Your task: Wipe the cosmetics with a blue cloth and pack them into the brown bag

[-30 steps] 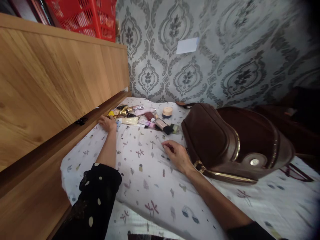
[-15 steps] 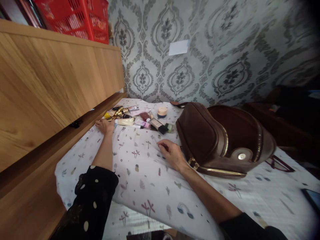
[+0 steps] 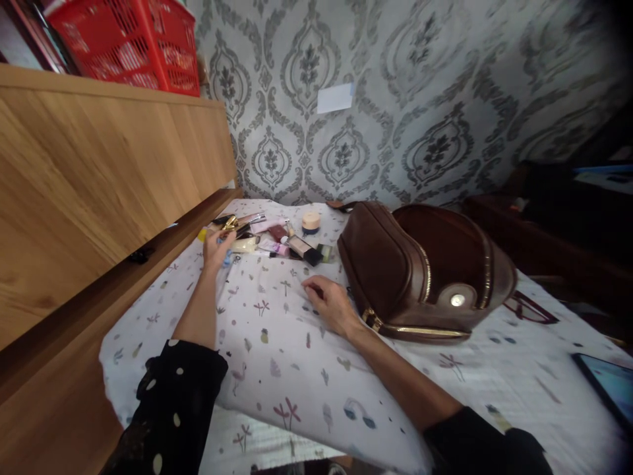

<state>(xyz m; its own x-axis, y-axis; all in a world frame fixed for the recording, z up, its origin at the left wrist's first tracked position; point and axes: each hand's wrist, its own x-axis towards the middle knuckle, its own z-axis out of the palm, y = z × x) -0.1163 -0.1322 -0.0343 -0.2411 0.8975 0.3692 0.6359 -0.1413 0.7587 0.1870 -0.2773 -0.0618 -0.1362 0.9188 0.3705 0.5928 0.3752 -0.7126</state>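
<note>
At the left end of a cosmetics pile, my left hand (image 3: 216,249) has its fingers drawn together in a pinch; what lies between them is hidden. Just beyond it are gold-coloured items (image 3: 230,223), and something blue (image 3: 227,258) shows under its edge. A cream tube (image 3: 246,245), a pink tube (image 3: 275,248), a foundation bottle with a black cap (image 3: 302,249) and a round peach jar (image 3: 311,223) lie to the right. My right hand (image 3: 330,302) rests on the patterned cloth, fingers loosely curled with nothing visible in them, left of a brown leather bag (image 3: 380,264).
The bag stands unzipped. Glasses (image 3: 531,309) and a dark-edged tablet or phone (image 3: 608,382) lie on the right. A wooden cabinet (image 3: 109,191) borders the left side, with a red basket (image 3: 128,46) on top. Patterned wallpaper (image 3: 341,155) rises behind.
My left hand has lifted a little from the cloth and turned, its fingers now pinched. My right hand stays beside the bag. The whole view has shifted slightly.
</note>
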